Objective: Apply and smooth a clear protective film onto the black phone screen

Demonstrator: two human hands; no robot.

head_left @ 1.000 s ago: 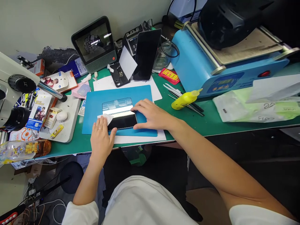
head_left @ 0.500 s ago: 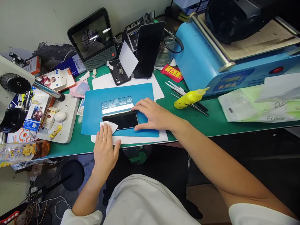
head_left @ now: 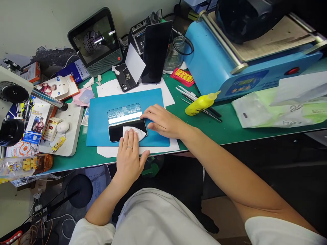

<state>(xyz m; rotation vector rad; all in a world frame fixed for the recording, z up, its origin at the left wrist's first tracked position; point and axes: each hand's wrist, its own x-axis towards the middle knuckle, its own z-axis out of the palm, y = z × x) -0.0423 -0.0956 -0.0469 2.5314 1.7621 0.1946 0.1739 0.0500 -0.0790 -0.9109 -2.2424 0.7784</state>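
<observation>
A dark, glossy phone screen lies on a blue mat. Just behind it, a thin shiny panel reflects bright stripes; whether the two are joined I cannot tell. My left hand is laid flat, its outstretched fingers pressing a white wipe onto the right part of the dark screen. The thumb stands away from the other fingers. My right hand is open, fingers apart, with its index fingertip by the screen's back right corner.
A yellow squeeze bottle lies across several thin tools to the right, before a blue machine. An opened phone and an upright black screen stand behind the mat. At left are a microscope base and a drink bottle.
My left hand has slid the white wipe rightward across the dark screen. My right thumb has drawn in from the screen's front right corner. The whole view has shifted slightly.
</observation>
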